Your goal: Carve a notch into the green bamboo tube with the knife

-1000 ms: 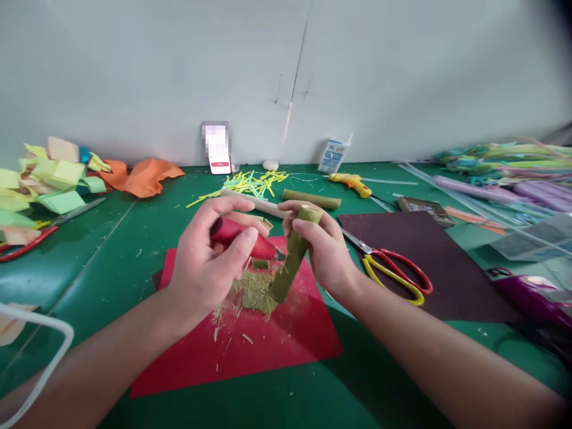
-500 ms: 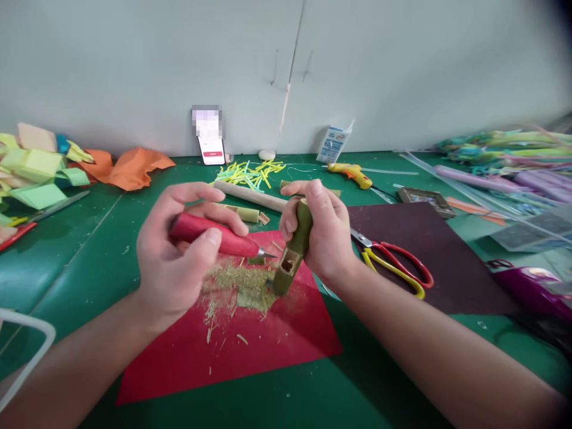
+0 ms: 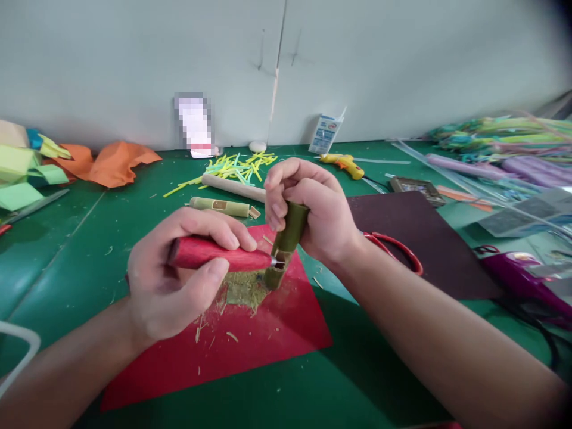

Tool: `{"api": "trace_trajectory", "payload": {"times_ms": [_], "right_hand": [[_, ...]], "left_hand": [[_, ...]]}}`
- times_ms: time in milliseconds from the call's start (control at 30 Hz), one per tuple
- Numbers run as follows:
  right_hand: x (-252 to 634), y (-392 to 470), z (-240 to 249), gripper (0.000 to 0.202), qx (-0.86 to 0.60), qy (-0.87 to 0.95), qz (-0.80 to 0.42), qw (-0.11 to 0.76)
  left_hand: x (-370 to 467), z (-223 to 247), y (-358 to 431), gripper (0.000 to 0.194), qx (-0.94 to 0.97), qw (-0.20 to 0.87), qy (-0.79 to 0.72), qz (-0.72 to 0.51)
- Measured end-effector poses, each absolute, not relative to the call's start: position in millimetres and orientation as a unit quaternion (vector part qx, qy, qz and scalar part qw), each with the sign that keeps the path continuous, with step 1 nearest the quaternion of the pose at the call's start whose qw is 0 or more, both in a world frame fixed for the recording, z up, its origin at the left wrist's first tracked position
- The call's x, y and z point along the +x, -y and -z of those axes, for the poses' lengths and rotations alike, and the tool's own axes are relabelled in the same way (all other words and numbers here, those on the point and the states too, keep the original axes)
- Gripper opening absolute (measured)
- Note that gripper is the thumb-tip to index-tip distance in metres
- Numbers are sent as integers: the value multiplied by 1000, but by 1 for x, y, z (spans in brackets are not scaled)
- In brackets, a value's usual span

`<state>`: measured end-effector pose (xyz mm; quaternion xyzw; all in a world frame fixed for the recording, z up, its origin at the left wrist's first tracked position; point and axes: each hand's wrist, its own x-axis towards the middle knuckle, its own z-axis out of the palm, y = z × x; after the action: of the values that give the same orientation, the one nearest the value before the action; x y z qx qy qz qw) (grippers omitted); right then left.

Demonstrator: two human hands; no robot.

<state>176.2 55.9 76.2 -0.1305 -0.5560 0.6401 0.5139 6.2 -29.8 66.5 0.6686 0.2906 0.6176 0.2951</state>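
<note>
My left hand (image 3: 179, 271) is closed around the red wooden handle of a carving knife (image 3: 214, 253). Its short metal tip points right and sits at the cut opening of a green bamboo tube (image 3: 290, 232). My right hand (image 3: 313, 208) grips that tube near its upper end, holding it tilted with the lower end over the red sheet (image 3: 286, 333). Greenish shavings (image 3: 248, 289) lie heaped on the sheet below. Behind my hands is another bamboo piece (image 3: 227, 207) with a notch cut in it, beside a pale round stick (image 3: 232, 186).
Red-handled scissors (image 3: 402, 247), partly hidden by my right forearm, lie on a dark sheet (image 3: 429, 256). At the back are a yellow glue gun (image 3: 344, 165), a drink carton (image 3: 327, 134), a phone (image 3: 194, 128) and yellow strips (image 3: 241, 167). Orange paper (image 3: 120, 164) lies left, a purple tool (image 3: 522, 286) right.
The knife tip has moved right from beside the bamboo tube into its cut opening. My right fingers have shifted on the tube, and the whole view has moved slightly.
</note>
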Motion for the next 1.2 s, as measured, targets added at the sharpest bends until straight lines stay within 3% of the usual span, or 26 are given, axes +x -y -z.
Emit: {"api": "trace_trajectory", "payload": {"times_ms": [267,567,700,833,967,1067,1200], "right_hand": [[175,-53,-80,23,-102,562,-688,448],[173,-49,-82,23,-106,562,-701,427],[176,-51,-87,17,-119,563,-711,404],[178,-51,-93,17,-123,577,-726,354],[178,-47,-93,19,-107,588,-729,334],[176,-45,-92,16,-103,583,-736,329],[175,-44,-92,15,-108,569,-735,353]], "left_hand": [[7,-67,28,20,710,282,-285,-579],[-2,-78,19,32,814,125,-251,-509],[-10,-84,14,27,858,92,-222,-455],[-10,-88,17,12,875,52,-291,-384],[-1,-91,22,17,870,7,-284,-402],[8,-93,24,19,861,33,-252,-441],[24,-90,26,21,802,157,-194,-543]]}}
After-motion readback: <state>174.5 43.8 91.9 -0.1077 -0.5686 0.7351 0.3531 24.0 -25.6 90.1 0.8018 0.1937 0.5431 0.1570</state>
